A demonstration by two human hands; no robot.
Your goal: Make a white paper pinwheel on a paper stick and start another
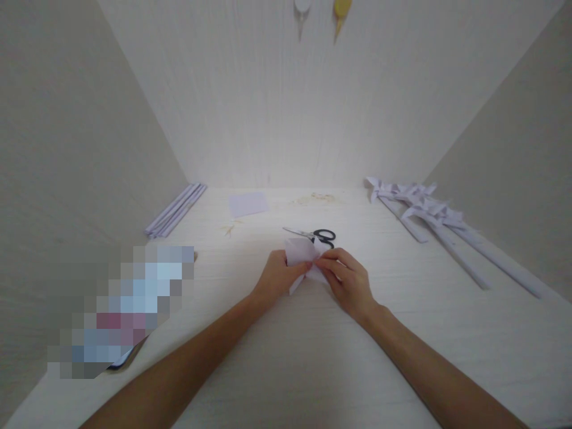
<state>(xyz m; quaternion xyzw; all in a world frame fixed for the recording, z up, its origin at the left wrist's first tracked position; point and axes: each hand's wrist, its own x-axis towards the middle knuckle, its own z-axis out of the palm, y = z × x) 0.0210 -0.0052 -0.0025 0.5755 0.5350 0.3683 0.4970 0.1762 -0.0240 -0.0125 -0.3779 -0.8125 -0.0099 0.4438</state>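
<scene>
A white paper pinwheel (pixel 298 251) with bent-over corners is held between both hands, above the middle of the table. My left hand (pixel 282 271) grips it from the left, thumb pressed near its centre. From the right, my right hand (pixel 348 277) pinches the paper close to the middle with thumb and fingertips; whether something small is also between them cannot be seen. Just beyond the paper lies a pair of scissors (pixel 325 234) with black handles, blades pointing left, one handle loop partly covered.
Finished-looking paper pinwheels on sticks (pixel 424 205) are piled at the right. Rolled paper sticks (pixel 176 210) lie at the left, near a blurred-out phone (pixel 120 357). A paper sheet (pixel 248 204) and thin toothpick-like bits (pixel 318 198) lie behind. Two pointed-tip bottles (pixel 342 9) show at the top.
</scene>
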